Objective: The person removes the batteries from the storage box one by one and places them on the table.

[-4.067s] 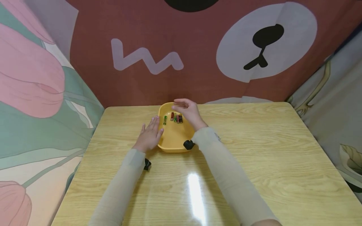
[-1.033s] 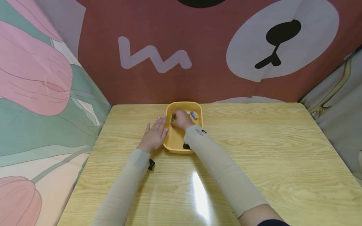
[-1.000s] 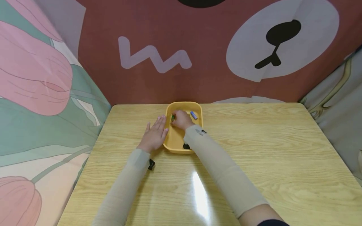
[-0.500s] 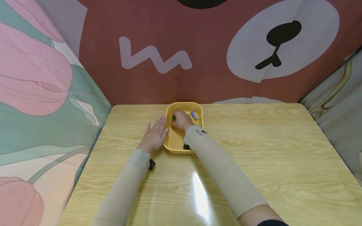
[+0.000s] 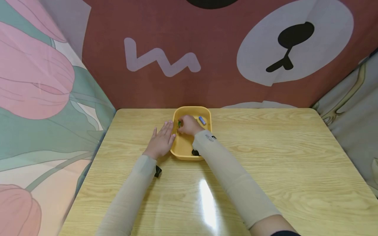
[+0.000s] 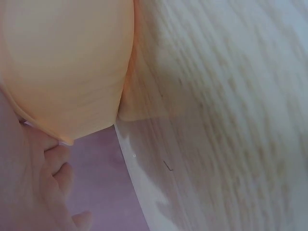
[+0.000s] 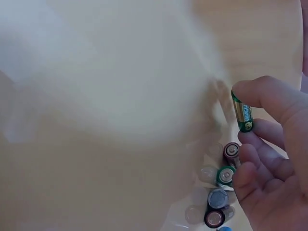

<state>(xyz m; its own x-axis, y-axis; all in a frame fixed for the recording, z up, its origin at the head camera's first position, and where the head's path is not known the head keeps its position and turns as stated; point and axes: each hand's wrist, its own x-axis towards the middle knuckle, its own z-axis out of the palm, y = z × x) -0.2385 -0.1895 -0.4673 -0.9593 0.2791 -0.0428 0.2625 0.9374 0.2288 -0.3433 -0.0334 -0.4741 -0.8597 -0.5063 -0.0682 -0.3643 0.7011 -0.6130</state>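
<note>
Inside a yellow tray [image 5: 184, 147], my right hand [image 5: 190, 125] pinches a green battery [image 7: 243, 111] between thumb and fingertips. The right wrist view shows it held by its ends. Below it, several other batteries [image 7: 226, 175] stand out in a row, ends toward the camera, partly behind my curled fingers. A blue-purple battery [image 5: 202, 120] lies apart near the tray's far right corner. My left hand [image 5: 160, 140] lies along the tray's left side with straight fingers, fingertips right at the rim; it holds nothing.
The tray stands at the far edge of a wooden table [image 5: 265, 157], close to a brown curtain [image 5: 206, 88] with a cartoon face. A flowered curtain [image 5: 38, 98] hangs on the left, another cloth [image 5: 357, 108] on the right.
My right hand has come down from over the tray's far side to the green battery at left and now pinches it. The blue-purple battery has come into view. My left hand stays at the rim.
</note>
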